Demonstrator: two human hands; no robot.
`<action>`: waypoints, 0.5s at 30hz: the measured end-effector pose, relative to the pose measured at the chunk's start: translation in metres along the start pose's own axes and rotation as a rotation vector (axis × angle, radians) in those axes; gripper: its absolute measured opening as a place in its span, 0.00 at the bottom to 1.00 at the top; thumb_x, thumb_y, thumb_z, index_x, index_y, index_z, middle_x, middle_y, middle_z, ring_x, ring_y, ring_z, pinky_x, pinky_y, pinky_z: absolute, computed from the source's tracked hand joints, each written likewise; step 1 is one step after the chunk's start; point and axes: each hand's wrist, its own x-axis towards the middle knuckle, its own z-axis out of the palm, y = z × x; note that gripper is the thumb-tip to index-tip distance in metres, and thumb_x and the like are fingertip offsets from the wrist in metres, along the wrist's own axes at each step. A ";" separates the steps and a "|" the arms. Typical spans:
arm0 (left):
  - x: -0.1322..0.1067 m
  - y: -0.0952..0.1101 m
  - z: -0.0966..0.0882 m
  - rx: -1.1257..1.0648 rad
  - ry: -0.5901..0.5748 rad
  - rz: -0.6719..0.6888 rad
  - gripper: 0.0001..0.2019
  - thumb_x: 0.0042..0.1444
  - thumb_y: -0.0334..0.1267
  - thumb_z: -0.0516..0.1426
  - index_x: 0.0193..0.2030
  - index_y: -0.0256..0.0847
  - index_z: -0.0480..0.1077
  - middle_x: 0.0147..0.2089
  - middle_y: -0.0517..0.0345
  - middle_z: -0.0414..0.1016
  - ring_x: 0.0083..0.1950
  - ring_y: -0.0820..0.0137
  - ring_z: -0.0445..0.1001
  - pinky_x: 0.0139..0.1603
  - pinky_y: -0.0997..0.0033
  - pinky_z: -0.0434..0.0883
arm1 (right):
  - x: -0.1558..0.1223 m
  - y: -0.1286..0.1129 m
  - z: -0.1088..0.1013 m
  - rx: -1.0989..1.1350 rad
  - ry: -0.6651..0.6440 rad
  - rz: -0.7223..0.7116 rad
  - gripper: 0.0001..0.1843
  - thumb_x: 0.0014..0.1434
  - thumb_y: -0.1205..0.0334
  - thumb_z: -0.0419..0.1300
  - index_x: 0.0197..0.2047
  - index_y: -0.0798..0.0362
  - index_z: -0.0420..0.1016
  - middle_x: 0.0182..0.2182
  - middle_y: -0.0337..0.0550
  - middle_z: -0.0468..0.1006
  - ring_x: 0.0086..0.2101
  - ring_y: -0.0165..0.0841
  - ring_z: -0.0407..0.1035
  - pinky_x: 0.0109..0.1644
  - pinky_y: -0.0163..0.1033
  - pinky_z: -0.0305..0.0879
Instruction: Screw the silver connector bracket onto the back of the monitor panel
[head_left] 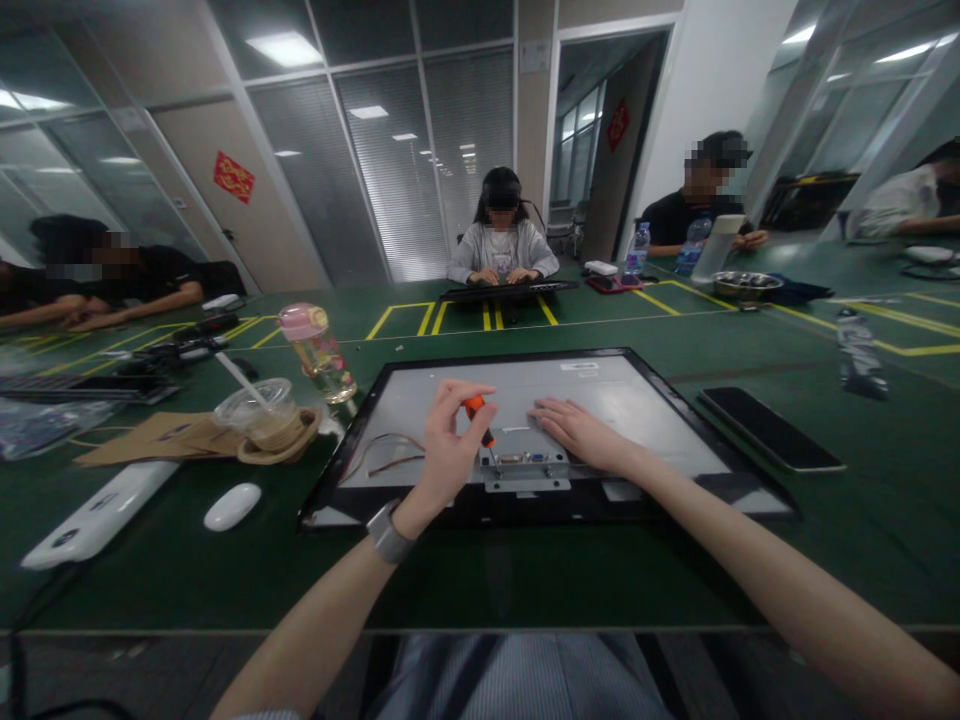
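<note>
A flat display panel (pixel 637 400) with a black frame and a grey metal back lies face down before me. My left hand (pixel 450 445) grips an orange and black screwdriver (pixel 475 408) by its handle. Its shaft points down to the left end of a metal bracket (pixel 529 484) that carries video ports. My right hand (pixel 574 432) lies flat on the panel's metal back, just behind the bracket, with fingers stretched out and nothing in them. Thin wires (pixel 386 452) rest on the panel's left part.
Left of the panel stand an iced drink cup (pixel 262 415) in a cardboard holder, a pink-lidded bottle (pixel 319 350), a white mouse (pixel 232 507) and a white power strip (pixel 101 515). A black phone (pixel 769 428) lies to the right. Several people sit around the green table.
</note>
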 end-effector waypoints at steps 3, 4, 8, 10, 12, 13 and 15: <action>0.000 0.001 -0.001 0.008 0.001 0.008 0.09 0.64 0.41 0.59 0.47 0.44 0.79 0.42 0.55 0.71 0.43 0.68 0.72 0.46 0.68 0.71 | 0.001 0.001 0.001 -0.009 -0.004 -0.002 0.31 0.74 0.50 0.38 0.67 0.54 0.70 0.69 0.56 0.66 0.69 0.48 0.58 0.72 0.61 0.50; 0.000 0.002 -0.002 -0.012 -0.015 0.000 0.11 0.67 0.42 0.56 0.49 0.44 0.79 0.44 0.54 0.72 0.44 0.68 0.73 0.47 0.67 0.71 | 0.001 0.001 0.001 -0.010 -0.006 0.000 0.31 0.74 0.50 0.38 0.67 0.54 0.70 0.69 0.56 0.66 0.69 0.48 0.58 0.72 0.61 0.50; 0.000 0.004 -0.002 -0.083 -0.062 -0.025 0.16 0.71 0.39 0.50 0.56 0.43 0.76 0.46 0.52 0.76 0.45 0.68 0.75 0.49 0.66 0.72 | 0.000 0.000 0.000 -0.001 -0.003 0.004 0.31 0.74 0.50 0.38 0.67 0.53 0.70 0.69 0.56 0.67 0.68 0.48 0.58 0.71 0.62 0.50; 0.000 0.003 -0.001 -0.052 -0.043 -0.016 0.13 0.68 0.39 0.55 0.54 0.44 0.77 0.42 0.54 0.75 0.43 0.68 0.74 0.47 0.67 0.71 | 0.000 0.000 0.000 -0.005 -0.006 0.004 0.30 0.74 0.50 0.38 0.67 0.52 0.70 0.69 0.56 0.66 0.69 0.48 0.58 0.72 0.61 0.50; 0.001 0.001 0.000 -0.008 -0.013 0.009 0.10 0.65 0.39 0.60 0.50 0.44 0.79 0.38 0.57 0.72 0.40 0.69 0.71 0.46 0.67 0.71 | 0.000 0.000 -0.001 -0.013 -0.013 0.009 0.30 0.74 0.50 0.38 0.67 0.52 0.70 0.69 0.55 0.66 0.69 0.48 0.58 0.72 0.61 0.50; 0.001 0.000 0.000 0.007 0.002 0.023 0.09 0.63 0.39 0.62 0.48 0.44 0.79 0.37 0.58 0.70 0.39 0.69 0.70 0.46 0.67 0.71 | 0.000 0.000 -0.001 -0.016 -0.016 0.012 0.30 0.74 0.50 0.38 0.67 0.52 0.70 0.69 0.55 0.66 0.69 0.47 0.58 0.72 0.61 0.49; 0.000 -0.001 0.000 0.023 0.012 0.035 0.08 0.62 0.40 0.63 0.47 0.45 0.80 0.36 0.58 0.68 0.39 0.69 0.70 0.46 0.67 0.71 | 0.001 0.000 0.000 -0.015 -0.019 0.018 0.31 0.74 0.50 0.38 0.67 0.52 0.69 0.69 0.54 0.66 0.69 0.47 0.57 0.72 0.61 0.49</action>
